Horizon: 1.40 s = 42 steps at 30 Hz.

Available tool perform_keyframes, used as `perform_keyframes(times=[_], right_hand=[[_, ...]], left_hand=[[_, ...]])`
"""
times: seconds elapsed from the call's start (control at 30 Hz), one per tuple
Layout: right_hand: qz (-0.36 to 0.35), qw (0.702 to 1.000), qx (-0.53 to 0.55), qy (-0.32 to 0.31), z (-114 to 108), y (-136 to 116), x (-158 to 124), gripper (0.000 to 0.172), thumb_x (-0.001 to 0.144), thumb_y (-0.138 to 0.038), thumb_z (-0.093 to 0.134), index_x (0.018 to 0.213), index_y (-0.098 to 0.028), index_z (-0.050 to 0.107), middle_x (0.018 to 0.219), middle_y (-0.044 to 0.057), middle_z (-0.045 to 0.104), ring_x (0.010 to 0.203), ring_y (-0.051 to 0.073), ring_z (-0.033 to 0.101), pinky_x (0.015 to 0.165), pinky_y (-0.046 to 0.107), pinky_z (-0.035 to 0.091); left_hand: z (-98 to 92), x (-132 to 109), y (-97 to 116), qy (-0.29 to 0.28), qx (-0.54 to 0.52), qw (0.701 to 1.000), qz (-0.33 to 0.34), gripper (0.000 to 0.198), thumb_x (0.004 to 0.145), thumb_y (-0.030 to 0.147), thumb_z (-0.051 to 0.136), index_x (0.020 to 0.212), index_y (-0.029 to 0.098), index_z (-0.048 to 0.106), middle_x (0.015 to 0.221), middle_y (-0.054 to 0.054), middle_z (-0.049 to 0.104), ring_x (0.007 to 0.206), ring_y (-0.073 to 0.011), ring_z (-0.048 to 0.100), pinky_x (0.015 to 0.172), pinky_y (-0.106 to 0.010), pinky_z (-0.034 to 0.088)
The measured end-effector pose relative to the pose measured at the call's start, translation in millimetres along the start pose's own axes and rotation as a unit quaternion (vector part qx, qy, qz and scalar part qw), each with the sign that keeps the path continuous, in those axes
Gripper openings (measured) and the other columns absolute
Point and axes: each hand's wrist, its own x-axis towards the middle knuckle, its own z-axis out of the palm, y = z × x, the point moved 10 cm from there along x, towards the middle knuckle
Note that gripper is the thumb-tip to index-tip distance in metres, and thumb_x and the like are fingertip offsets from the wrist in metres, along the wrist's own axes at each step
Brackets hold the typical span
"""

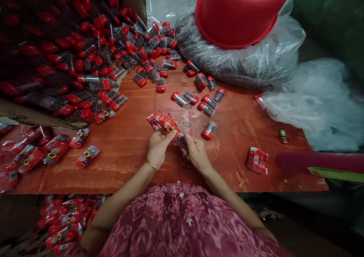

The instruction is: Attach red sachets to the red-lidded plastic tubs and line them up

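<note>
Over the middle of the orange-red table, my left hand [158, 147] pinches red printed wrappers [168, 122] that fan out beyond its fingertips. My right hand [197, 153] is closed around a small clear container [181, 140] with dark contents. The container meets the lower edge of a wrapper between my two hands; whether it is inside cannot be made out. Just to the right lies a red-capped clear jar [209, 130] filled with dark pieces. Several more such jars [209, 105] lie a little farther away.
A cardboard box [57, 116] spills many red-capped jars at the left. Wrapped jars [57, 148] are heaped on the left side. Flat red wrappers [257, 160] lie at the right. Behind, a red tub [236, 18] rests on a filled plastic bag [241, 65].
</note>
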Motion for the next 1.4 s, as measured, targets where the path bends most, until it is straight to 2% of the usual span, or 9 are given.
perform_keyframes(times=[0.07, 0.2, 0.37, 0.57, 0.8, 1.0, 1.2, 1.27, 1.4], right_hand=[[0.01, 0.999, 0.014, 0.029, 0.1, 4.6, -0.5, 0.061, 0.078, -0.072, 0.033, 0.046, -0.02, 0.043, 0.036, -0.003, 0.04, 0.033, 0.007, 0.034, 0.036, 0.023, 0.025], [0.01, 0.997, 0.053, 0.05, 2.6, 8.0, -1.4, 0.061, 0.079, -0.07, 0.033, 0.046, -0.02, 0.043, 0.036, -0.004, 0.039, 0.032, 0.007, 0.034, 0.036, 0.022, 0.026], [0.019, 0.995, 0.074, 0.058, -0.3, 8.3, -1.8, 0.06, 0.078, -0.07, 0.036, 0.048, -0.019, 0.044, 0.036, -0.005, 0.041, 0.031, 0.006, 0.034, 0.034, 0.021, 0.025], [0.023, 0.993, 0.094, 0.065, -0.1, 8.0, -4.0, 0.061, 0.078, -0.069, 0.036, 0.045, -0.019, 0.043, 0.034, -0.006, 0.039, 0.029, 0.005, 0.033, 0.032, 0.019, 0.025], [0.028, 0.988, 0.13, 0.072, 1.1, 8.9, -0.4, 0.058, 0.076, -0.069, 0.039, 0.049, -0.019, 0.044, 0.035, -0.008, 0.038, 0.028, 0.005, 0.03, 0.032, 0.019, 0.028], [-0.012, 0.997, 0.062, 0.036, 8.5, 0.6, -1.1, 0.056, 0.082, -0.064, 0.036, 0.052, -0.018, 0.046, 0.038, -0.006, 0.041, 0.031, 0.005, 0.034, 0.034, 0.019, 0.028], [-0.092, 0.993, 0.012, 0.068, 6.9, -14.0, -0.3, 0.049, 0.084, -0.06, 0.038, 0.057, -0.02, 0.044, 0.046, -0.006, 0.041, 0.038, 0.006, 0.036, 0.039, 0.02, 0.03], [-0.075, 0.996, 0.023, 0.046, 11.9, -12.6, 3.5, 0.05, 0.083, -0.063, 0.036, 0.058, -0.02, 0.043, 0.046, -0.005, 0.042, 0.038, 0.007, 0.037, 0.039, 0.021, 0.03], [-0.019, 0.998, 0.059, -0.006, 22.0, -8.5, 8.3, 0.054, 0.08, -0.07, 0.032, 0.059, -0.021, 0.044, 0.045, -0.004, 0.043, 0.035, 0.009, 0.037, 0.037, 0.024, 0.033]], left_hand=[[-0.2, -2.0, -3.8, 0.016, -0.026, 1.0, 0.007, 0.037, 0.047, 0.03, 0.083, 0.073, 0.015, 0.06, 0.066, 0.004, 0.066, 0.058, -0.0074, 0.058, 0.063, -0.021, 0.045], [3.8, -3.5, -6.9, 0.01, -0.074, 0.997, 0.016, 0.032, 0.055, 0.035, 0.079, 0.073, 0.016, 0.06, 0.066, 0.003, 0.067, 0.058, -0.0077, 0.06, 0.058, -0.019, 0.045], [2.9, -1.0, -5.2, 0.005, -0.105, 0.994, 0.028, 0.035, 0.049, 0.037, 0.081, 0.066, 0.016, 0.059, 0.064, 0.004, 0.069, 0.054, -0.0072, 0.061, 0.054, -0.018, 0.046], [-6.0, -2.0, -0.2, 0.034, -0.093, 0.993, 0.066, 0.037, 0.045, 0.039, 0.082, 0.058, 0.014, 0.059, 0.057, 0.005, 0.066, 0.051, -0.0043, 0.059, 0.056, -0.016, 0.047], [-13.0, -4.3, -3.2, 0.042, 0.0, 0.997, 0.068, 0.04, 0.043, 0.035, 0.084, 0.063, 0.014, 0.056, 0.055, 0.004, 0.065, 0.049, -0.006, 0.058, 0.053, -0.017, 0.045], [9.1, -2.4, 3.7, -0.05, -0.006, 0.998, 0.043, 0.035, 0.053, 0.039, 0.079, 0.069, 0.012, 0.063, 0.064, 0.0, 0.067, 0.055, -0.0081, 0.058, 0.056, -0.02, 0.046], [17.7, 0.6, 0.7, -0.086, 0.034, 0.996, 0.013, 0.035, 0.05, 0.037, 0.08, 0.071, 0.011, 0.068, 0.063, -0.001, 0.068, 0.046, -0.0066, 0.052, 0.04, -0.018, 0.038], [19.7, 1.0, 4.0, -0.103, 0.039, 0.994, 0.008, 0.035, 0.049, 0.038, 0.08, 0.069, 0.012, 0.067, 0.06, -0.001, 0.067, 0.042, -0.0069, 0.051, 0.038, -0.018, 0.038], [21.0, 2.0, 8.3, -0.128, 0.059, 0.99, 0.014, 0.037, 0.06, 0.048, 0.073, 0.06, 0.013, 0.061, 0.049, 0.001, 0.06, 0.036, -0.0071, 0.048, 0.037, -0.02, 0.041]])
